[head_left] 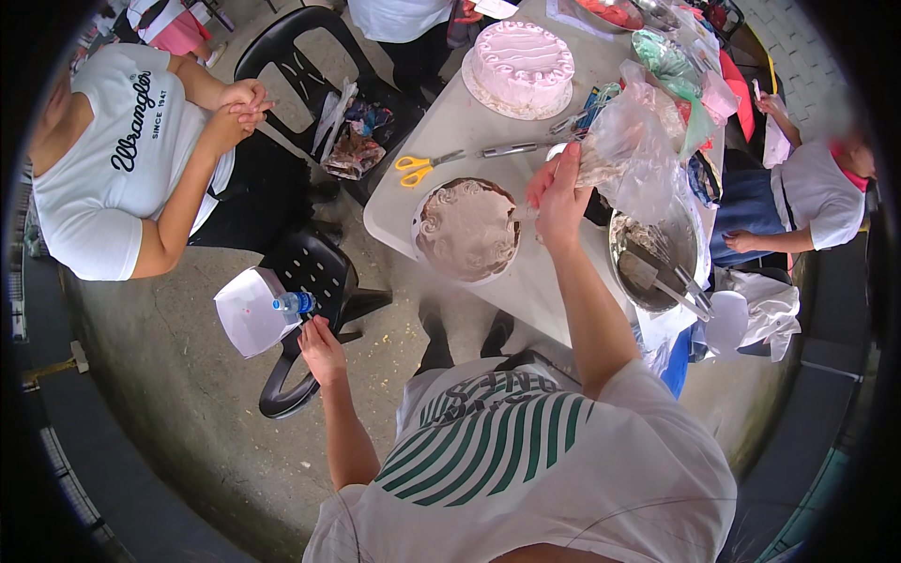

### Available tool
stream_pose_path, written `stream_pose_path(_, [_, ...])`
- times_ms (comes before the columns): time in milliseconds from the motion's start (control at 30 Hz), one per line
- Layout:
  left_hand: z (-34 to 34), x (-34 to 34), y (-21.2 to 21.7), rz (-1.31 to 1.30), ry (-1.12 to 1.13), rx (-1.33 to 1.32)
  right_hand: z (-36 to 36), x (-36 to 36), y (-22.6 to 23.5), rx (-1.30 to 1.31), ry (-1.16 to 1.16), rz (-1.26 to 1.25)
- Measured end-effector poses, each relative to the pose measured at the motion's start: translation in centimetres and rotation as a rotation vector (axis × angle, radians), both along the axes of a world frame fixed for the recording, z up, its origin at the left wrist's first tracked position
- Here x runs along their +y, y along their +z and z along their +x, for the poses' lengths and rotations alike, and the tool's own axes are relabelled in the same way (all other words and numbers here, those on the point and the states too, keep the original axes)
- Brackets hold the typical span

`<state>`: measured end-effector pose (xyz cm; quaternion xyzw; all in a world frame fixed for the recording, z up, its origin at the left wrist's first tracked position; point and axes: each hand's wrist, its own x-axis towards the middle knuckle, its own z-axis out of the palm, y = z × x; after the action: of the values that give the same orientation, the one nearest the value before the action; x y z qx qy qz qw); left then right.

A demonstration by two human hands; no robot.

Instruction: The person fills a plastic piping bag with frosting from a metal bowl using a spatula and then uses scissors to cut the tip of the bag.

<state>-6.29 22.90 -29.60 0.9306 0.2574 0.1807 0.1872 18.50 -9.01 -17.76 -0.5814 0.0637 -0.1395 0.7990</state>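
My right hand (560,202) is closed round the twisted neck of a clear plastic piping bag (643,150) with light brown icing in it. The bag's tip (523,214) reaches the right edge of a small round cake (467,230). That cake is covered in brown icing, with piped swirls along part of its top rim and a darker edge showing at the right. Down to the left, my left hand (323,352) is held out, fingers loosely bent and apparently holding nothing. Nearest to it are a water bottle (294,302) and a white box (251,312) at a black chair.
A pink frosted cake (521,66) stands farther back on the table (399,202). Yellow-handled scissors (427,167) lie behind the brown cake. At right is a metal bowl (690,249) with icing and spatulas. People are at left (122,169) and right (807,192); black chairs (310,281) flank the table.
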Motion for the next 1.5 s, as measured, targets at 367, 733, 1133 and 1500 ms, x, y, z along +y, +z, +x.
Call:
stream_pose_path(367, [0.0,-0.1,0.2,-0.016,0.010,0.004,-0.8,-0.9,0.1,0.003,-0.017,-0.012])
stream_pose_path(733, [-0.1,-0.3,-0.1,-0.011,0.004,-0.009,-1.3,-0.3,-0.1,0.011,0.009,-0.022])
stream_pose_path(1133, [-0.1,0.5,0.2,0.042,-0.021,-0.020,-0.2,-0.2,-0.9,0.003,0.002,0.100])
stream_pose_path(1500, [-0.4,0.7,-1.1,0.050,-0.023,-0.005,1.0,-2.2,0.0,0.201,-0.167,0.355])
